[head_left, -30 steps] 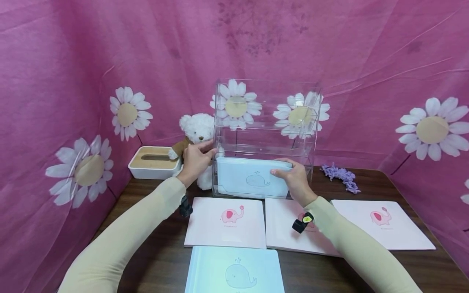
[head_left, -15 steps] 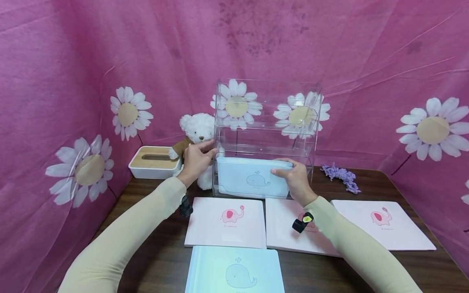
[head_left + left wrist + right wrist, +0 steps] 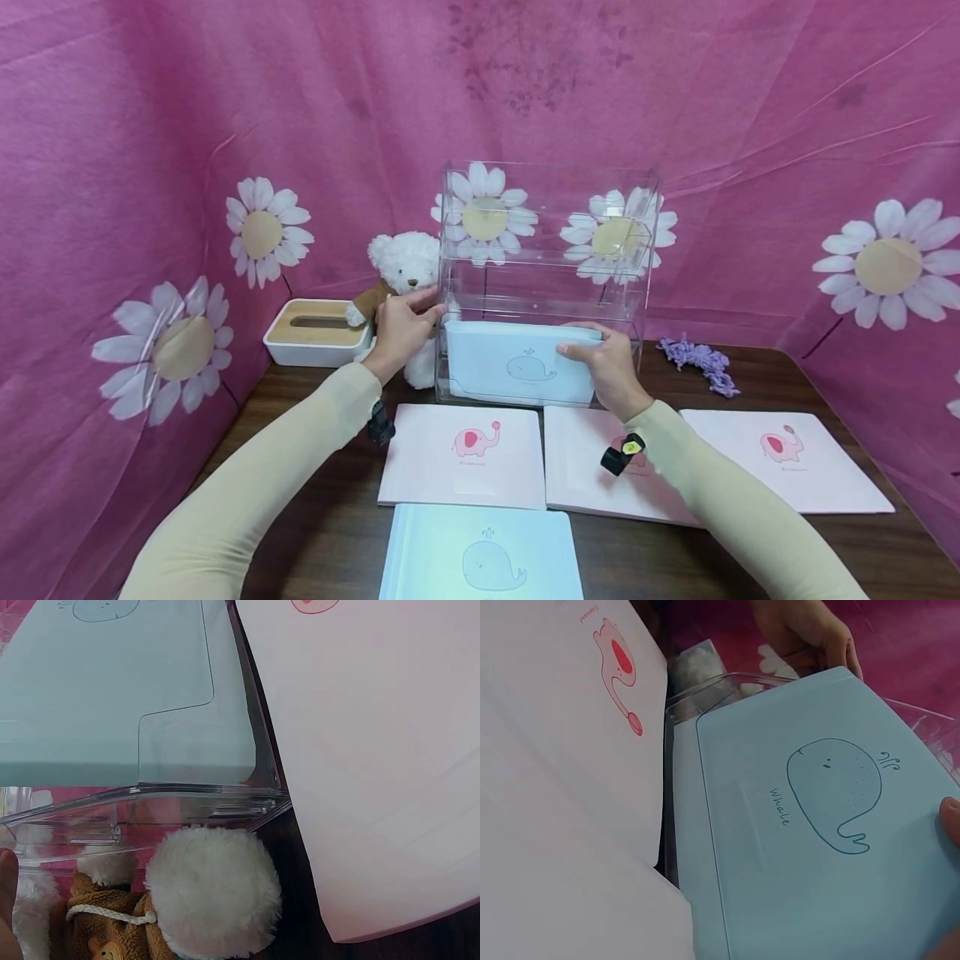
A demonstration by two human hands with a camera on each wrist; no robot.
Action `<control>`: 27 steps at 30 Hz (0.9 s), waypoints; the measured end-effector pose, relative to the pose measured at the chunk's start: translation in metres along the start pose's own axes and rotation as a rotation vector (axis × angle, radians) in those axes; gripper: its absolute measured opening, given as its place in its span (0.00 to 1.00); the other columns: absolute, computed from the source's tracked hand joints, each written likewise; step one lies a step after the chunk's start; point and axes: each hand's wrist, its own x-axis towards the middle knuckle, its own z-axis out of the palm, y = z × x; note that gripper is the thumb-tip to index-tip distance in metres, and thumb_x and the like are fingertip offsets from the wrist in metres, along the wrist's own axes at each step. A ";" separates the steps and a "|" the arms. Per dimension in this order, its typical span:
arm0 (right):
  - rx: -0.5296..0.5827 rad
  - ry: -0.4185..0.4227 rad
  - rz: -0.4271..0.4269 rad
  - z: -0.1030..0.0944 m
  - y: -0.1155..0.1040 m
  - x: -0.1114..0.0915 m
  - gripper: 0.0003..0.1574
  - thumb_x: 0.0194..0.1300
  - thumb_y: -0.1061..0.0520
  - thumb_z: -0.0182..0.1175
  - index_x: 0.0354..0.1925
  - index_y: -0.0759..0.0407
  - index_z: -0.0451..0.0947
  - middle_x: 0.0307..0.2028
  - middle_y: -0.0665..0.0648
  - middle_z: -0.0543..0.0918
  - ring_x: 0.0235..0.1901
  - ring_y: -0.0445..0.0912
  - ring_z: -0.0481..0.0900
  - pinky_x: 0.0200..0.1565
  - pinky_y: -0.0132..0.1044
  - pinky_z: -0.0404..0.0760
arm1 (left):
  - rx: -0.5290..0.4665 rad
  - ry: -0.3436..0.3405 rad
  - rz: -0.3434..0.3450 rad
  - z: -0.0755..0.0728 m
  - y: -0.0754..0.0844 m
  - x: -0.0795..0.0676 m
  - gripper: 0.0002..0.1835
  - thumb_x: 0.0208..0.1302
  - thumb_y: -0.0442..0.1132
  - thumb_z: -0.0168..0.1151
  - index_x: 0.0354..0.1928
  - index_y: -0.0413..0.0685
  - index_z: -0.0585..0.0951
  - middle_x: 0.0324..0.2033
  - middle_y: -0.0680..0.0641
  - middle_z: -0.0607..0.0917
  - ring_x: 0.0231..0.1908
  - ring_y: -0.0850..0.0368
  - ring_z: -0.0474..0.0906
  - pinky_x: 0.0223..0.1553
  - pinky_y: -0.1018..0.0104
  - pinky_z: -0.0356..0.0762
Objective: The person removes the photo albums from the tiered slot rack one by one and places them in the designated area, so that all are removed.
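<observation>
A clear plastic rack with several tiers point(image 3: 540, 265) stands at the back of the table. In its lowest tier a light-blue book with a whale drawing point(image 3: 510, 367) stands upright, its cover facing me; more of it shows in the right wrist view. My right hand point(image 3: 606, 367) grips the book's upper right corner, thumb on the cover and fingers behind. At the rack's left side, my left hand point(image 3: 401, 329) holds the side wall with thumb and forefinger; its other fingers are partly hidden. The left wrist view shows just a fingertip point(image 3: 7, 874) by the wall.
White teddy bear point(image 3: 408, 262) beside the rack's left side; tissue box point(image 3: 315, 333) farther left. Pink elephant books point(image 3: 472, 483) point(image 3: 592, 492) point(image 3: 817, 483) lie in a row before the rack. A blue whale book point(image 3: 435, 558) lies nearest me. Purple yarn bundle point(image 3: 697, 360) at right.
My right hand and the whale book in the rack have shifted very slightly to the right. The left hand stays where it was on the rack.
</observation>
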 end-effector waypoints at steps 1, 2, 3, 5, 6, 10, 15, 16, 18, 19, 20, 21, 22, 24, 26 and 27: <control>-0.002 0.000 -0.002 0.000 0.000 0.000 0.24 0.64 0.61 0.69 0.58 0.62 0.79 0.39 0.43 0.90 0.39 0.43 0.91 0.43 0.41 0.89 | -0.001 -0.003 -0.001 0.000 0.000 0.000 0.23 0.64 0.43 0.72 0.61 0.58 0.83 0.53 0.48 0.89 0.52 0.54 0.86 0.46 0.59 0.86; -0.004 0.001 -0.004 -0.001 -0.001 0.000 0.24 0.64 0.61 0.69 0.58 0.62 0.79 0.39 0.43 0.90 0.38 0.43 0.91 0.43 0.41 0.89 | 0.000 -0.004 0.000 0.000 0.000 0.000 0.23 0.64 0.43 0.72 0.61 0.58 0.83 0.53 0.48 0.89 0.53 0.54 0.86 0.46 0.59 0.85; -0.005 0.001 -0.004 -0.001 -0.001 0.000 0.24 0.64 0.62 0.69 0.58 0.62 0.79 0.39 0.43 0.90 0.38 0.43 0.91 0.42 0.41 0.89 | -0.002 -0.007 -0.003 0.000 0.000 0.000 0.23 0.64 0.43 0.72 0.61 0.59 0.83 0.54 0.48 0.89 0.52 0.54 0.86 0.46 0.60 0.86; -0.004 0.001 -0.008 -0.002 -0.002 0.000 0.25 0.64 0.62 0.68 0.59 0.63 0.79 0.38 0.42 0.90 0.38 0.43 0.91 0.42 0.41 0.89 | -0.003 -0.011 -0.008 0.000 0.000 0.000 0.23 0.64 0.43 0.71 0.62 0.59 0.83 0.53 0.49 0.89 0.51 0.55 0.87 0.44 0.61 0.86; -0.004 0.005 -0.009 -0.003 -0.003 0.000 0.25 0.64 0.62 0.68 0.59 0.63 0.79 0.38 0.42 0.90 0.38 0.43 0.91 0.42 0.41 0.89 | -0.003 -0.011 -0.010 0.000 0.000 0.000 0.23 0.64 0.43 0.71 0.61 0.59 0.83 0.53 0.49 0.89 0.50 0.55 0.87 0.43 0.61 0.86; -0.012 0.020 -0.011 -0.005 -0.007 0.000 0.26 0.63 0.62 0.68 0.60 0.64 0.78 0.37 0.41 0.90 0.37 0.42 0.91 0.41 0.39 0.89 | -0.005 -0.008 -0.011 0.000 -0.001 0.000 0.22 0.64 0.43 0.72 0.61 0.60 0.84 0.53 0.48 0.89 0.49 0.56 0.88 0.43 0.62 0.86; -0.002 0.050 -0.001 -0.006 -0.012 0.001 0.25 0.61 0.62 0.70 0.58 0.62 0.81 0.35 0.41 0.90 0.35 0.41 0.91 0.39 0.39 0.89 | -0.004 -0.012 -0.015 0.000 -0.001 0.000 0.22 0.65 0.44 0.71 0.61 0.60 0.83 0.54 0.48 0.89 0.47 0.56 0.88 0.40 0.65 0.85; 0.009 0.052 -0.001 -0.007 -0.013 0.001 0.26 0.61 0.62 0.70 0.58 0.62 0.81 0.35 0.41 0.90 0.35 0.41 0.91 0.39 0.39 0.89 | -0.006 -0.015 -0.018 0.000 -0.001 0.000 0.22 0.65 0.45 0.71 0.61 0.60 0.83 0.54 0.48 0.88 0.47 0.56 0.88 0.38 0.66 0.85; 0.043 0.052 -0.002 -0.008 -0.015 0.001 0.25 0.60 0.63 0.70 0.57 0.62 0.81 0.35 0.42 0.90 0.35 0.42 0.91 0.39 0.40 0.89 | -0.006 -0.021 -0.025 0.000 -0.001 0.000 0.23 0.65 0.45 0.71 0.62 0.60 0.83 0.55 0.49 0.88 0.46 0.56 0.88 0.36 0.68 0.84; 0.057 0.052 -0.006 -0.008 -0.016 0.001 0.25 0.60 0.64 0.70 0.57 0.63 0.81 0.35 0.42 0.90 0.35 0.42 0.91 0.39 0.40 0.89 | -0.004 -0.022 -0.025 0.000 -0.001 0.000 0.23 0.65 0.45 0.71 0.62 0.60 0.83 0.55 0.49 0.88 0.45 0.56 0.88 0.35 0.69 0.84; 0.071 0.050 -0.011 -0.009 -0.017 0.001 0.25 0.60 0.64 0.70 0.57 0.63 0.81 0.35 0.42 0.90 0.35 0.42 0.91 0.39 0.40 0.89 | -0.004 -0.023 -0.025 0.000 -0.001 0.000 0.23 0.65 0.45 0.71 0.62 0.60 0.83 0.55 0.48 0.88 0.45 0.56 0.88 0.34 0.70 0.84; 0.084 0.053 -0.014 -0.009 -0.018 0.000 0.25 0.60 0.65 0.70 0.57 0.63 0.81 0.35 0.43 0.90 0.35 0.42 0.91 0.39 0.40 0.89 | -0.004 -0.024 -0.023 0.000 -0.001 0.000 0.23 0.65 0.45 0.71 0.62 0.60 0.83 0.55 0.48 0.88 0.44 0.56 0.88 0.33 0.70 0.83; 0.098 0.055 -0.015 -0.010 -0.019 0.000 0.25 0.60 0.65 0.70 0.57 0.64 0.81 0.36 0.43 0.90 0.35 0.42 0.91 0.39 0.39 0.89 | -0.004 -0.024 -0.021 0.000 -0.002 0.000 0.23 0.65 0.45 0.71 0.62 0.61 0.83 0.55 0.48 0.88 0.43 0.56 0.88 0.33 0.70 0.83; 0.121 0.055 -0.024 -0.011 -0.022 0.000 0.26 0.59 0.66 0.70 0.57 0.66 0.80 0.36 0.44 0.90 0.36 0.41 0.91 0.39 0.39 0.89 | -0.006 -0.024 -0.019 -0.001 -0.002 0.000 0.22 0.66 0.45 0.70 0.62 0.61 0.83 0.56 0.48 0.87 0.41 0.56 0.88 0.32 0.70 0.83; 0.139 0.059 -0.030 -0.013 -0.024 -0.001 0.27 0.59 0.66 0.71 0.57 0.67 0.80 0.36 0.45 0.90 0.36 0.41 0.90 0.40 0.39 0.89 | -0.011 -0.026 -0.017 -0.001 -0.002 -0.001 0.22 0.66 0.45 0.70 0.62 0.61 0.83 0.57 0.48 0.87 0.40 0.56 0.88 0.31 0.70 0.83; 0.145 0.062 -0.034 -0.013 -0.026 -0.001 0.27 0.59 0.66 0.71 0.57 0.68 0.79 0.36 0.45 0.90 0.36 0.41 0.90 0.40 0.39 0.89 | -0.011 -0.027 -0.016 -0.001 -0.002 -0.001 0.22 0.66 0.45 0.70 0.62 0.60 0.83 0.57 0.48 0.87 0.40 0.56 0.88 0.31 0.70 0.82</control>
